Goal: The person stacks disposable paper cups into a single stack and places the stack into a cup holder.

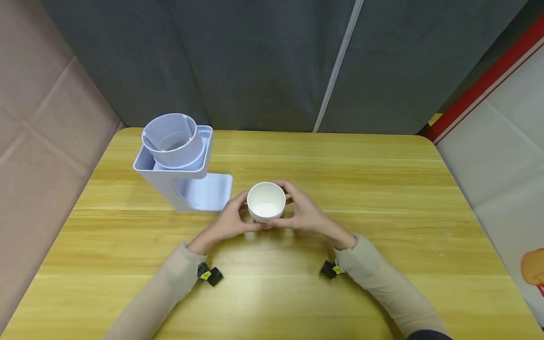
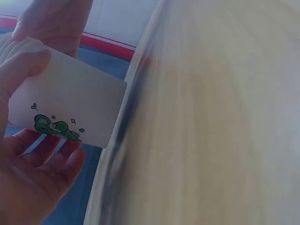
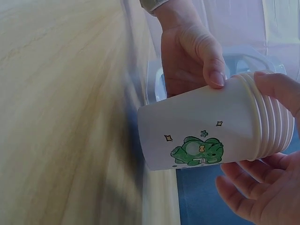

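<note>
A nested stack of white paper cups point(image 1: 265, 218) stands between my two hands at the middle of the table. Several rims show in the right wrist view, where the outermost paper cup point(image 3: 187, 119) carries a green cartoon print. From the left, my left hand point(image 1: 231, 218) grips the stack, its thumb along the near side. Opposite it, my right hand point(image 1: 307, 212) holds the stack with thumb in front and fingers curled behind. In the left wrist view, the thumb lies near the rims and the fingers pass under the cups point(image 2: 79, 98).
A pale blue plastic stand point(image 1: 170, 189) is at the left, behind my left hand. A round, open-topped tube point(image 1: 180, 156) sits in its upper part, and its flat base point(image 1: 210, 191) reaches toward the cups. A dark curtain point(image 1: 255, 66) hangs behind the wooden table point(image 1: 382, 189).
</note>
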A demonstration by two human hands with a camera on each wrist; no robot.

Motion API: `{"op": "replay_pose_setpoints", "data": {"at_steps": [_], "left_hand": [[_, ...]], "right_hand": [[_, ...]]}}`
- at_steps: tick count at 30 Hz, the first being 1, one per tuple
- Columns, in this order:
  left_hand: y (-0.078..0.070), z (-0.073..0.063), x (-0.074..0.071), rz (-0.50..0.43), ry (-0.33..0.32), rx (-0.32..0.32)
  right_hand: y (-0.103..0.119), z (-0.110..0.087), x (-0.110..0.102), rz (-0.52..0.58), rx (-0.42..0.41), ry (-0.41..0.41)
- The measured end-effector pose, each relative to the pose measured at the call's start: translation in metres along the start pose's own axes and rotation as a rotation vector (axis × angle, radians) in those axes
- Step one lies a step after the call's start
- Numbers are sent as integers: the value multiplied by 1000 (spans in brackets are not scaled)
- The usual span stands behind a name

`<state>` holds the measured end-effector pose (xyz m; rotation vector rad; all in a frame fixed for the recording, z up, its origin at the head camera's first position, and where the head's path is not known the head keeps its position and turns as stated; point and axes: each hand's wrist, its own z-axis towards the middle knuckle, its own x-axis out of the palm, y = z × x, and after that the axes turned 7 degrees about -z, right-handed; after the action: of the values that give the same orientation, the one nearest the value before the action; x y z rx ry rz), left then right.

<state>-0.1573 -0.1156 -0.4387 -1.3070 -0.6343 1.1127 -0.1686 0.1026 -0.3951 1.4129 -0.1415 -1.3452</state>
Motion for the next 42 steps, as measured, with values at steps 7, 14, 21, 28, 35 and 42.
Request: {"op": "replay_pose_setpoints", "data": {"at_steps": [7,14,21,28,35,42], "left_hand": [[-6,0,-3,20,7,13],[-20,0,-6,28,3,46],[-36,1,-11,25,-11,43],[-59,2,-18,51,-28,77],[-75,3,-22,76,-38,94],[-94,5,-25,80,-43,118]], "right_hand": [[5,1,-1,5,-1,-8],[14,3,-5,48,11,-22],[22,8,-9,90,-11,-39],[36,15,-16,112,-74,-78],[47,21,-23,139,-113,-99],[60,25,-32,139,-158,-111]]}}
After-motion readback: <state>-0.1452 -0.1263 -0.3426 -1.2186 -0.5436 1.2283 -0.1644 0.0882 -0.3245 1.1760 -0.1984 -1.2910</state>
